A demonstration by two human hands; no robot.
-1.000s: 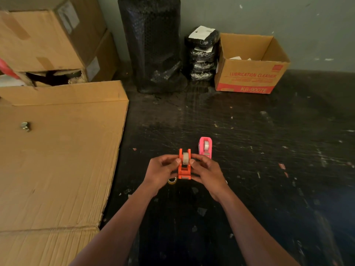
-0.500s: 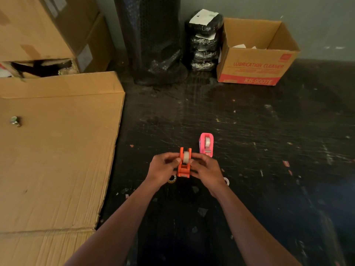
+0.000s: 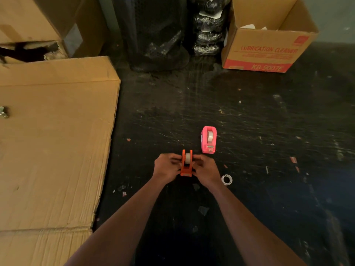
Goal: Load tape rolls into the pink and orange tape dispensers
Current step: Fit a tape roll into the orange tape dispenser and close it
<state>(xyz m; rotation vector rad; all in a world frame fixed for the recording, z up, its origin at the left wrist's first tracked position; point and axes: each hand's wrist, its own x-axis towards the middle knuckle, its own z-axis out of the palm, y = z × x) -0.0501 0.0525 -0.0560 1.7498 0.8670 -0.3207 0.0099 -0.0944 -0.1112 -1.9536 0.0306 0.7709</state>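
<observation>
A: Status on the orange dispenser (image 3: 186,166)?
B: Held just over the dark worktop (image 3: 249,120), between both hands. A tape roll (image 3: 187,158) sits between its side walls, near the top. Left hand (image 3: 166,167) pinches the left wall, right hand (image 3: 206,170) the right. Both closed on it.
A: Why two hands?
B: My guess: steadying the body while pressing the roll's hub down into the slots. Can't tell if it's fully seated.
A: Pink one?
B: Pink dispenser (image 3: 209,140) stands on the worktop just beyond the right hand, apart from it, roll already inside. Looks done, parked out of the way.
A: Anything loose?
B: Small white ring (image 3: 226,179) lies flat just right of the right wrist. Possibly a spare core; too small to tell.
A: Surface?
B: Black, badly scratched, flecked with scraps. Flattened cardboard sheet (image 3: 53,150) covers the left side.
A: Back wall?
B: Open carton (image 3: 269,48) printed "LUBRICATION CLEANER" at right, black wrapped roll (image 3: 153,31) centre, stacked boxes (image 3: 38,22) at left.
</observation>
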